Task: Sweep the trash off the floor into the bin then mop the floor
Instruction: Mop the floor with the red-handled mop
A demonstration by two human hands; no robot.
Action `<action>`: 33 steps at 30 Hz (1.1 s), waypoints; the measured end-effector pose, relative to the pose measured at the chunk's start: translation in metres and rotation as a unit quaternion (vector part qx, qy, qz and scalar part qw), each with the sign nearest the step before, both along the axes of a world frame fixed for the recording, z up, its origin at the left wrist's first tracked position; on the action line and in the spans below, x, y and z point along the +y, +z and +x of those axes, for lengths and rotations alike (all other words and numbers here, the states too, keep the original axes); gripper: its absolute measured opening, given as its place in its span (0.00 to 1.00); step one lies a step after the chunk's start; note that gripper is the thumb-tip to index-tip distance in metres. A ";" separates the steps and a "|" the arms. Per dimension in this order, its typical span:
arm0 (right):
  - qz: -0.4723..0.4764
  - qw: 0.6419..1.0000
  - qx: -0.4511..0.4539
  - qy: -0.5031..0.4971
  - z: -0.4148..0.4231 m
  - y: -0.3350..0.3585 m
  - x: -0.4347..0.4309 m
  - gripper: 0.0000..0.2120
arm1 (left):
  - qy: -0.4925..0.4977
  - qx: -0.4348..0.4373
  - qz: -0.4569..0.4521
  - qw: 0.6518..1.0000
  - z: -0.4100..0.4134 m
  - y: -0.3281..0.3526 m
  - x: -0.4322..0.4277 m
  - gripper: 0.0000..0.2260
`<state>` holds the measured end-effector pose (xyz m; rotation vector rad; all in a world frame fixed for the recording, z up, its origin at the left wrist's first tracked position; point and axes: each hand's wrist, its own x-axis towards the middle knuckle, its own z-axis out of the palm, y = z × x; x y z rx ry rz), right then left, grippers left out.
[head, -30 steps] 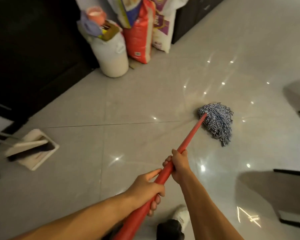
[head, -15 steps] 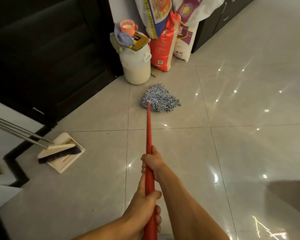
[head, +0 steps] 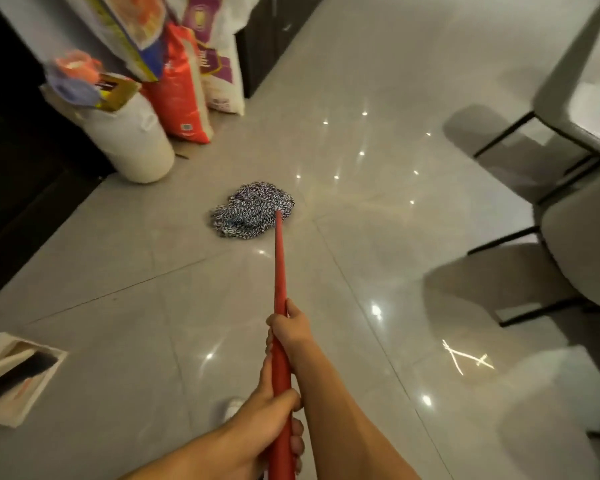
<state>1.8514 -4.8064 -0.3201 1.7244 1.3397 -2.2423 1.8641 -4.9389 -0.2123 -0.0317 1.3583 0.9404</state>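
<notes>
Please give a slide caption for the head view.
Left hand and right hand grip the red mop handle; mop head rests on the glossy floor.

- One mop (head: 278, 265) is recorded, centre.
- Two hands are counted, near: left hand (head: 267, 424), right hand (head: 288, 327).
- Three sacks (head: 184, 98) are noted, far left.
- One white drum (head: 132, 143) is noted, far left.
- One dustpan (head: 11, 410) is logged, near left.
- Two chairs (head: 575, 109) are counted plainly, right.

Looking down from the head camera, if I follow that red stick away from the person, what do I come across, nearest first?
Left hand gripping the mop handle → right hand gripping it higher up → mop head on the floor → white tub → red sack.
</notes>
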 end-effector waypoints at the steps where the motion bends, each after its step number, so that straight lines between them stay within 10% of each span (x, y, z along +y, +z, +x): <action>1: 0.005 1.000 -0.005 -0.017 0.026 -0.002 0.008 0.21 | -0.024 -0.003 -0.003 1.000 0.020 -0.001 0.008 0.39; 17: 0.036 0.953 -0.101 -0.285 0.306 -0.025 0.009 0.17 | -0.330 -0.091 -0.007 0.940 0.200 -0.020 0.036 0.44; 33: -0.006 0.970 -0.081 -0.230 0.126 -0.021 -0.073 0.23 | -0.194 0.010 -0.030 0.981 0.020 -0.040 -0.072 0.37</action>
